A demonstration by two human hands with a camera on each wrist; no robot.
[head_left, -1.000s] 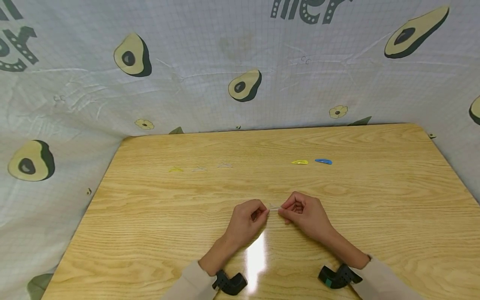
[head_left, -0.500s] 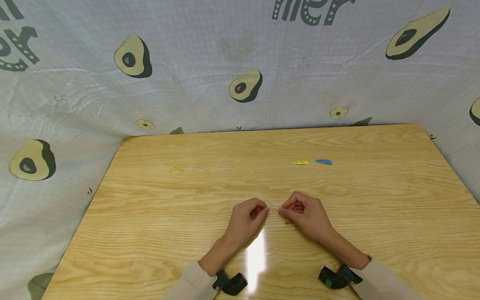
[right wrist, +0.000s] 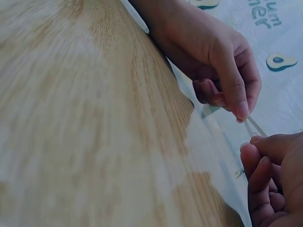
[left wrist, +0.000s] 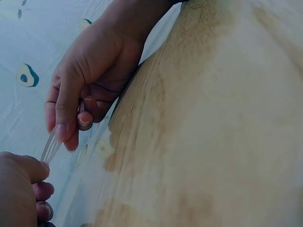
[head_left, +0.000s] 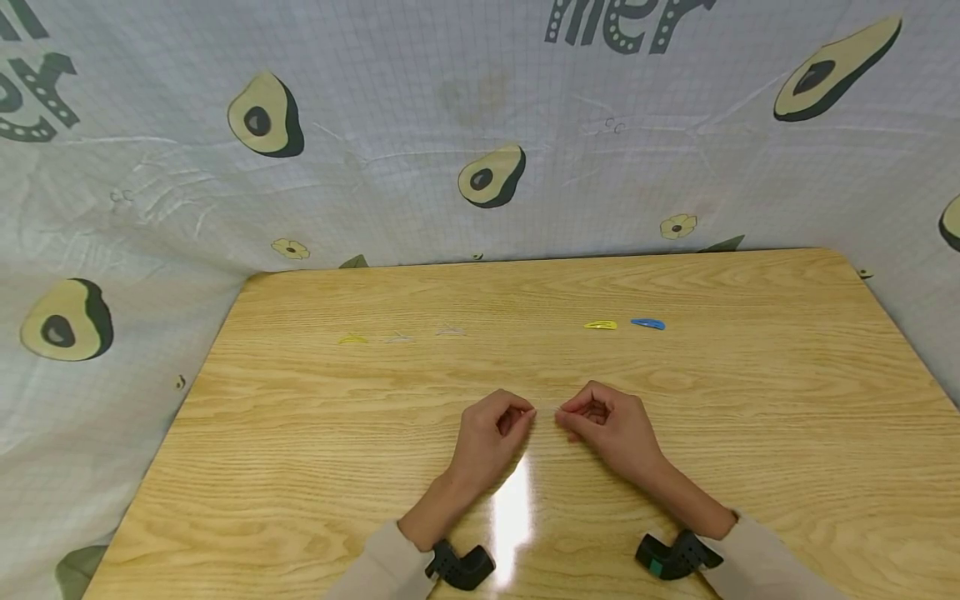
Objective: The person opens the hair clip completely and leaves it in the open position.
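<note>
Above the middle of the table, nearer us than the back edge, we have a pale hair clip spanning the gap between our two hands, hardly visible from the head view. Our left hand pinches one end between thumb and fingertip; our right hand pinches the other the same way, so neither end is free. We judge it almost weightless, thin and springy, firm along its length yet easily flexed, and probably smooth enough to slip from dry skin. The wrist views show its narrow strips slightly apart; we suspect they could snap if bent hard. Light, even pressure at the very ends seems the best hold, with our fingers kept off the middle. Should either pinch slacken, it might flick away and be hard to spot on the wood. Farther back lie a yellow clip and a blue clip, just beside each other.
</note>
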